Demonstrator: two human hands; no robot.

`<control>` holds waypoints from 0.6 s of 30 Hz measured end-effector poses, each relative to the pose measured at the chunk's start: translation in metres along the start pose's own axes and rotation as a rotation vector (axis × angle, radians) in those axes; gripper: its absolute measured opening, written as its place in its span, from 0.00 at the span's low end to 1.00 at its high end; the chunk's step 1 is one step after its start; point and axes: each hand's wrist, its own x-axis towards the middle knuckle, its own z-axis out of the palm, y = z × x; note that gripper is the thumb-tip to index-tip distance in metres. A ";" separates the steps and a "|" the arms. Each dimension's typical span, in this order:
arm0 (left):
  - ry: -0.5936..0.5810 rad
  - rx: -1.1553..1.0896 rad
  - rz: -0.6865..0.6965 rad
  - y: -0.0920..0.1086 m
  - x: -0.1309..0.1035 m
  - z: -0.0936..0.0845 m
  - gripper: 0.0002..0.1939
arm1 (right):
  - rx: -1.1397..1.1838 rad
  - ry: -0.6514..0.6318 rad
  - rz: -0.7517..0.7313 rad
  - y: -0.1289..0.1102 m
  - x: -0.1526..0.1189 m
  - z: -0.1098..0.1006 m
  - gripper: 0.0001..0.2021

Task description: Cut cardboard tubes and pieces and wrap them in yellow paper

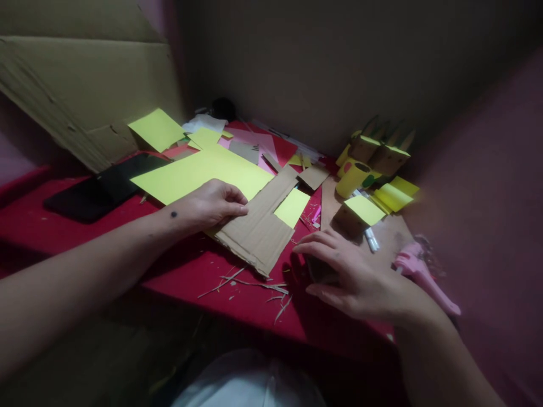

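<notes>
My left hand [218, 203] is closed, with thumb and fingertips pinched at the left edge of a notched piece of corrugated cardboard [258, 229]. That piece lies over a large yellow paper sheet [199, 175], and a smaller yellow paper [293, 207] shows in its notch. To its right, my right hand [345, 271] curves its fingers and thumb around a small dark block [321, 271] low over the red-covered table [254, 305]. Most of the block is hidden under the hand. Thin cardboard strips [275, 287] lie in front of the notched piece.
A pink glue gun [424, 277] lies at the right. Behind my right hand sit a yellow-topped cardboard box [360, 215] and a yellow pencil holder [356, 178]. A black flat object [97, 189] lies left, before a large cardboard panel [93, 85]. Paper scraps [254, 141] cover the back.
</notes>
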 end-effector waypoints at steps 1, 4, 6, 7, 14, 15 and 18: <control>0.003 0.002 0.001 0.000 0.001 0.000 0.08 | -0.006 -0.002 -0.003 0.000 0.001 0.001 0.18; 0.010 0.020 -0.006 0.002 0.002 0.002 0.07 | -0.019 -0.002 -0.008 -0.001 0.003 0.003 0.16; 0.009 0.030 -0.016 0.003 0.003 0.002 0.07 | -0.021 0.005 -0.013 -0.002 0.003 0.003 0.15; 0.009 0.034 -0.021 0.004 0.002 0.002 0.08 | -0.018 0.011 -0.017 -0.002 0.003 0.003 0.15; 0.008 -0.011 -0.034 0.001 0.002 -0.007 0.14 | 0.046 0.113 -0.041 0.003 -0.004 0.000 0.17; 0.010 -0.029 -0.044 0.001 0.002 -0.010 0.15 | 0.055 0.132 -0.043 0.004 -0.005 0.000 0.16; 0.044 -0.043 -0.051 0.001 -0.002 -0.021 0.14 | 0.061 0.187 -0.050 0.005 -0.008 -0.002 0.15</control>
